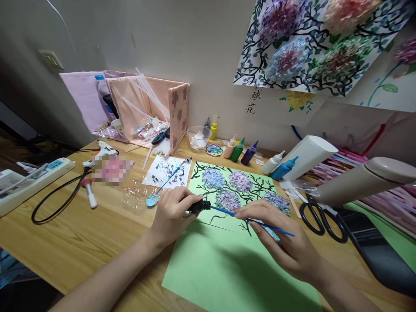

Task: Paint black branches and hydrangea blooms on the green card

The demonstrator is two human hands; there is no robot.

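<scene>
My left hand [173,212] is closed around a small black bottle [200,206], tipped so its neck points right. Between the fingers of my right hand [279,236] is a slim blue paintbrush [224,211], its far end at the bottle's mouth; whether the bristles are inside is hidden. Beneath both hands lies green paper [227,264]. On a green sheet with black branches sit several raised flower clusters [240,181] in blue and purple. A second blue brush [170,177] rests across a paint-spotted white paper [154,173], left of the painting.
Paint bottles [249,154] and a clear bowl [199,138] line the wall. Black-handled scissors [320,219], a dark phone-like slab [378,251] and a lying tumbler [364,182] crowd the right. A power strip [35,184] and glue gun [107,148] are at left.
</scene>
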